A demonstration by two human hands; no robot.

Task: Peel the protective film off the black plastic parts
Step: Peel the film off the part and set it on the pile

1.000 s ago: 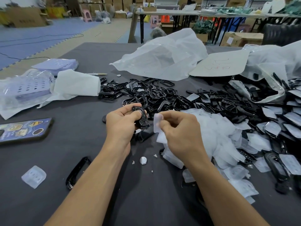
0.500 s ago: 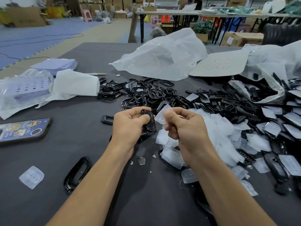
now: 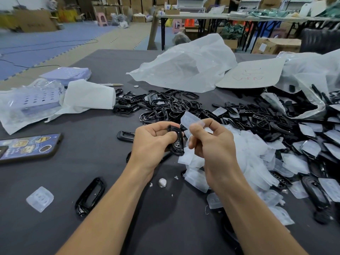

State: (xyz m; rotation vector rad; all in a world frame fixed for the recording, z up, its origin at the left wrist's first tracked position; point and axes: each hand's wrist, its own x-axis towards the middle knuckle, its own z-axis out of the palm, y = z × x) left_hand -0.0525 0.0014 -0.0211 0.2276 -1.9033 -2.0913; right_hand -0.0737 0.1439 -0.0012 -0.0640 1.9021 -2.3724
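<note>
My left hand [image 3: 152, 142] grips a glossy black plastic part [image 3: 177, 143] upright above the dark table [image 3: 92, 162]. Just to its right, my right hand [image 3: 211, 142] pinches a strip of clear protective film [image 3: 189, 119] between thumb and forefinger; the film stands up above the part. Whether the film still clings to the part is hidden by my fingers. A heap of peeled films [image 3: 246, 159] lies under and right of my right hand. Behind my hands sits a pile of black frames [image 3: 161, 105], and film-covered parts [image 3: 312, 144] spread to the right.
A phone [image 3: 27, 147] lies at the left edge. Two loose black parts [image 3: 90, 196] [image 3: 126, 136], a stray film piece [image 3: 39, 198] and a coin cell [image 3: 162, 182] lie near my forearms. Plastic bags [image 3: 185, 65] and purple trays [image 3: 27, 103] sit further back.
Both hands have risen and moved away from me with the part. The right hand has pulled the film upward, away from the black part.
</note>
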